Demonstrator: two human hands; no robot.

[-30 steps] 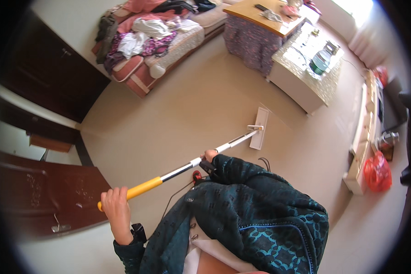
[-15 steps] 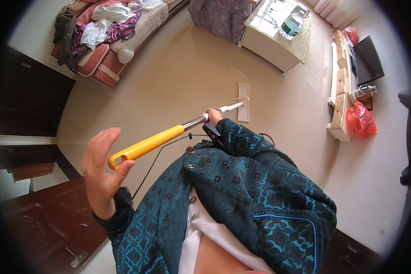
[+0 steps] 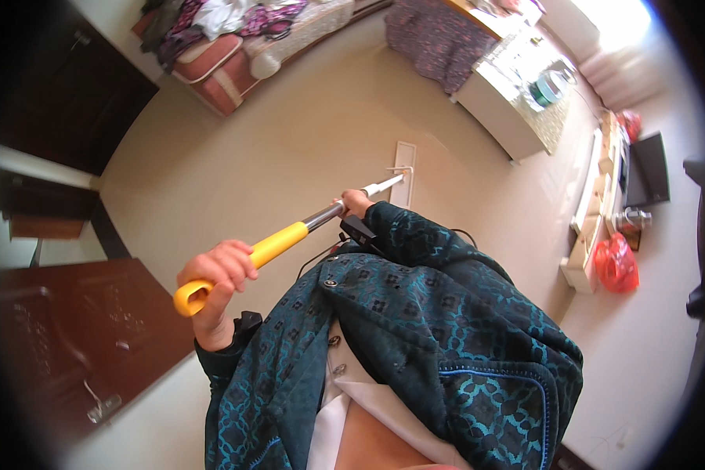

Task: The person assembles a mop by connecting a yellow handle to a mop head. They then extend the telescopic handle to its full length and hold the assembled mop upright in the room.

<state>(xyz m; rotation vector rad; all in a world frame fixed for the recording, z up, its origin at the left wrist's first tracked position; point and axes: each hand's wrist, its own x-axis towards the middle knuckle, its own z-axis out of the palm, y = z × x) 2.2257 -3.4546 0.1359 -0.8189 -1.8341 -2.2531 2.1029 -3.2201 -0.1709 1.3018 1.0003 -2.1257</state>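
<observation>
A flat mop (image 3: 278,244) slants across the view, with a yellow grip, a metal pole and a white lower section. Its flat white rectangular head (image 3: 403,168) lies on the tiled floor ahead of me. My left hand (image 3: 218,276) is closed around the yellow grip, just below its looped end. My right hand (image 3: 356,204) grips the pole farther down, where the metal meets the white part. A dark device (image 3: 359,229) sits at my right wrist, partly hidden by the sleeve.
A sofa (image 3: 211,70) heaped with clothes stands at the far left. At the far right is a stone-topped cabinet (image 3: 493,110) bearing a large bottle (image 3: 548,88). A low TV unit (image 3: 583,254) and red plastic bag (image 3: 616,262) line the right wall. Brown doors (image 3: 78,337) are at left.
My left hand, open beside the grip before, has closed around it. The view has turned, so the furniture appears lower and farther right. The mop head stays on the floor.
</observation>
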